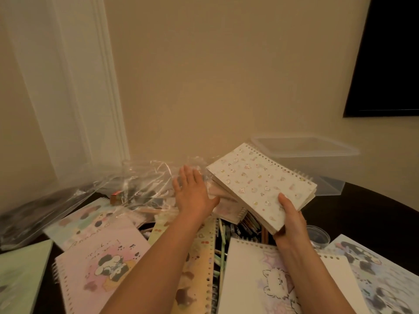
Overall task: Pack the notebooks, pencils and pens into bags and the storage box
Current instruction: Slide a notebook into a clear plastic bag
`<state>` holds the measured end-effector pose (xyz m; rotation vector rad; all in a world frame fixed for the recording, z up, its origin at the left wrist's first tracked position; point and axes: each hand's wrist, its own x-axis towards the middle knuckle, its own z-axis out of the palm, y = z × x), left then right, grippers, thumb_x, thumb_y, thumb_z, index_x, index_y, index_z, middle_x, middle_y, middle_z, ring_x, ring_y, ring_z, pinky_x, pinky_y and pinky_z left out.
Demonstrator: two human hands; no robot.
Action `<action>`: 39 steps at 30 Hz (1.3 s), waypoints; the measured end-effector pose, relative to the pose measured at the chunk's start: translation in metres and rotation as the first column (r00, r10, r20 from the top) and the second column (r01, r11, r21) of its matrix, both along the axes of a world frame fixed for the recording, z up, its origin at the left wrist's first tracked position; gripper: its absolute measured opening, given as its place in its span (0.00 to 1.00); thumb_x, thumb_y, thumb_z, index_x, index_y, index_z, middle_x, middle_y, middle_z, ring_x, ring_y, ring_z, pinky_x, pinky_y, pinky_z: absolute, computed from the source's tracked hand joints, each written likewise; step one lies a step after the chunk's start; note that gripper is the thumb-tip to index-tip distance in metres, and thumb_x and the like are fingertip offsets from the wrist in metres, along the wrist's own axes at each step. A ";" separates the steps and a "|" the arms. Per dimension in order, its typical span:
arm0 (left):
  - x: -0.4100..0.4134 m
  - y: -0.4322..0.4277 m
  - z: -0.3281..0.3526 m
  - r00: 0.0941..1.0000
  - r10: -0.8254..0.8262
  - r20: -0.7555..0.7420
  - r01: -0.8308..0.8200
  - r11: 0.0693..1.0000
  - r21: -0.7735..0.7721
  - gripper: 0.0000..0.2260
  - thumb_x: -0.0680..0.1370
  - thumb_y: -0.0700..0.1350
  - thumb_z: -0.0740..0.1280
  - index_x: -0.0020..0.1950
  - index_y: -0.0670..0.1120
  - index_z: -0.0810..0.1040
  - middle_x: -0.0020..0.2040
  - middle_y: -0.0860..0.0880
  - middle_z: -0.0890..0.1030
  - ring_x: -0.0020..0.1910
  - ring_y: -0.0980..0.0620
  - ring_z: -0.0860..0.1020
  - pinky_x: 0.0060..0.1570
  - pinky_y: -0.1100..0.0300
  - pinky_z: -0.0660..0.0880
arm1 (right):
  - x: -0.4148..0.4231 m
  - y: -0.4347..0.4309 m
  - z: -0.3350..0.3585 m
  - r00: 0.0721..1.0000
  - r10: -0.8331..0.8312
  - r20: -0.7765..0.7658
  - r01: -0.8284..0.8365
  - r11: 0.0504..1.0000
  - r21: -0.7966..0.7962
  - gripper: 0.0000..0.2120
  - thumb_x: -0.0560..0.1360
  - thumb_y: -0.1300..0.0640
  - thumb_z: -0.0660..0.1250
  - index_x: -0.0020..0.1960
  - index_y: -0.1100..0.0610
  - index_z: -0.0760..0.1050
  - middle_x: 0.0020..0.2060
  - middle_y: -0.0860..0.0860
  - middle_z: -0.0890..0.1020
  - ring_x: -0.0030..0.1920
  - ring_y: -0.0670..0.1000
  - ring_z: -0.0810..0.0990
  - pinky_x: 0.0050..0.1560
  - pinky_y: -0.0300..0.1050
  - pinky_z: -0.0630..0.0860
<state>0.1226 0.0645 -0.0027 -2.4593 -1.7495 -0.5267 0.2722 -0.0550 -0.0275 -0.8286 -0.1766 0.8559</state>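
Above the cluttered table (374,207), right hand (292,219) gripping spiral notebook (260,180), left hand (192,193) open, flat beside it

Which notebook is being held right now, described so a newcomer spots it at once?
Start at the clear storage box against the wall on the right. Just in front of it, the right hand holds up a spiral notebook by its near corner. Unlike the big pastel notebooks lying flat below, it is raised and tilted, and its cream cover carries many tiny scattered prints.

two hands (192,196), one clear box (317,155), about eight spiral notebooks (260,182), pens (249,223) too jumbled to count.
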 end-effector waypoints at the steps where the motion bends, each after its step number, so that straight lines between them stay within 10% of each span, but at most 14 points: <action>1: 0.002 0.000 -0.001 1.000 0.017 0.005 -0.017 1.000 -0.008 0.47 0.73 0.68 0.60 0.76 0.40 0.40 0.76 0.38 0.39 0.74 0.39 0.36 0.70 0.42 0.38 | 0.001 0.000 0.000 1.000 0.011 -0.012 -0.011 1.000 0.001 0.22 0.75 0.56 0.68 0.68 0.52 0.69 0.57 0.52 0.81 0.53 0.53 0.81 0.42 0.49 0.82; 14: -0.023 0.010 -0.006 0.977 -0.191 0.096 0.164 0.958 0.235 0.09 0.77 0.45 0.61 0.55 0.45 0.76 0.63 0.48 0.71 0.67 0.48 0.64 0.69 0.51 0.57 | 0.007 -0.003 -0.002 0.983 0.182 0.036 -0.182 0.983 0.004 0.21 0.75 0.54 0.67 0.67 0.52 0.70 0.55 0.53 0.82 0.54 0.55 0.82 0.34 0.47 0.81; 20: -0.062 -0.005 0.006 0.850 -0.364 0.379 0.303 0.929 0.213 0.09 0.80 0.42 0.59 0.53 0.40 0.76 0.63 0.51 0.73 0.70 0.54 0.63 0.70 0.57 0.51 | 0.007 -0.011 0.007 0.954 0.290 0.078 -0.288 0.957 -0.028 0.11 0.77 0.57 0.65 0.58 0.55 0.73 0.50 0.54 0.83 0.48 0.55 0.83 0.30 0.46 0.81; 25: -0.075 -0.008 -0.001 0.683 -0.291 0.670 0.341 0.938 0.059 0.09 0.80 0.41 0.59 0.41 0.40 0.72 0.40 0.57 0.73 0.40 0.58 0.73 0.46 0.60 0.67 | 0.014 -0.020 0.011 0.905 0.394 0.162 -0.373 0.916 -0.146 0.08 0.76 0.58 0.64 0.55 0.57 0.74 0.47 0.56 0.84 0.46 0.56 0.83 0.31 0.47 0.81; 30: -0.077 -0.007 -0.014 0.663 -0.251 0.705 0.354 0.935 0.000 0.12 0.81 0.43 0.58 0.44 0.36 0.72 0.54 0.60 0.73 0.55 0.61 0.69 0.48 0.61 0.65 | 0.015 -0.018 0.008 0.852 0.479 0.210 -0.420 0.866 -0.273 0.13 0.76 0.60 0.65 0.60 0.60 0.72 0.51 0.59 0.83 0.47 0.57 0.83 0.38 0.49 0.82; 36: -0.089 -0.011 -0.022 0.691 -0.297 0.659 0.386 0.922 0.011 0.12 0.81 0.44 0.59 0.40 0.58 0.65 0.42 0.66 0.70 0.44 0.70 0.68 0.45 0.67 0.67 | 0.015 -0.018 0.013 0.778 0.604 0.175 -0.496 0.760 -0.420 0.09 0.76 0.59 0.64 0.55 0.60 0.74 0.39 0.58 0.85 0.35 0.54 0.85 0.30 0.46 0.81; 39: -0.095 -0.012 -0.025 0.708 -0.344 0.617 0.416 0.909 0.031 0.07 0.81 0.43 0.58 0.44 0.52 0.70 0.41 0.64 0.69 0.40 0.67 0.68 0.45 0.65 0.68 | 0.012 -0.017 0.014 0.755 0.628 0.189 -0.495 0.735 -0.464 0.08 0.76 0.60 0.64 0.55 0.59 0.73 0.37 0.57 0.85 0.33 0.54 0.84 0.29 0.45 0.80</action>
